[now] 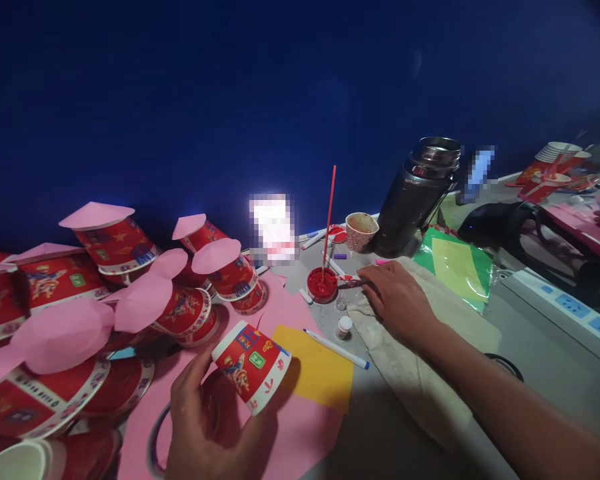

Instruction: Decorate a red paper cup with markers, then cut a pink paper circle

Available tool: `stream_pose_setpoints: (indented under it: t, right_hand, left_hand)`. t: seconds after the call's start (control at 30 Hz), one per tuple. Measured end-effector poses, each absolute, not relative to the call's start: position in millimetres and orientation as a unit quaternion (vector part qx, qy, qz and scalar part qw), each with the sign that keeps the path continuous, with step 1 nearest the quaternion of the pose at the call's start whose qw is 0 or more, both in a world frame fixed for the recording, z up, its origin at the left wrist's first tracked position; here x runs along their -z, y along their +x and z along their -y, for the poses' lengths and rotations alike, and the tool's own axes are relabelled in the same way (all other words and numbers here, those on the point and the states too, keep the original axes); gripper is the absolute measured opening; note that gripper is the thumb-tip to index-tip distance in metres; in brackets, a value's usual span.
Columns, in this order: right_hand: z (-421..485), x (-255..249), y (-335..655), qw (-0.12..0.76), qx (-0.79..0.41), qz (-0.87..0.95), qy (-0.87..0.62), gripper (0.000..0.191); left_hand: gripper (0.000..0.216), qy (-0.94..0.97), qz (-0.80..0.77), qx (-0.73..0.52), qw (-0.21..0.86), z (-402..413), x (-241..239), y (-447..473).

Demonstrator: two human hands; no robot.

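Note:
My left hand [205, 420] grips a red and white printed paper cup [253, 363], tilted, above a sheet of pink paper [300, 433]. My right hand [393, 297] is closed on a slim, red-stained brush-like tool [349, 280]; its end is at a small round dish of red paint [322, 293]. A thin red stick [331, 213] stands upright in that dish. Under my right hand lies a pale cloth [405, 373]. A small white-capped jar [345, 326] and a blue-tipped white marker [336, 349] are between my hands. Yellow paper [325, 383] lies beneath the marker.
Several red paper cups with pink paper tops [220, 267] crowd the left side. A patterned cup [362, 231], a dark thermos [417, 200] and a bright blurred screen [273, 230] stand along the back. Green paper [433, 257] and a power strip [565, 307] lie at right.

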State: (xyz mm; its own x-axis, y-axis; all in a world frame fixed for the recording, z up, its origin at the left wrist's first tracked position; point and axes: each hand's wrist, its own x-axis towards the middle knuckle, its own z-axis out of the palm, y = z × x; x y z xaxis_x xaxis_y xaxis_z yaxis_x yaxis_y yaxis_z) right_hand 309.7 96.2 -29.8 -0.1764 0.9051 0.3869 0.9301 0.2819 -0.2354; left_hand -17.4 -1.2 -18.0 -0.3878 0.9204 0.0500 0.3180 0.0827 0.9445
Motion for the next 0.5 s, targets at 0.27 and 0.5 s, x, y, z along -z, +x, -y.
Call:
stream_pose_setpoints:
  t: [0.27,0.5]
  right_hand:
    - [-78.3,10.4,302.0,0.426,0.079,0.735,-0.522,0.016]
    - [-62.2,9.2,293.5,0.45,0.038,0.735,-0.506,0.01]
  left_hand:
    - [0.084,0.484,-0.654,-0.493,0.309,3.3,7.8,-10.6]
    - [0.077,0.56,-0.629,-0.491,0.223,-2.3,16.2,-25.1]
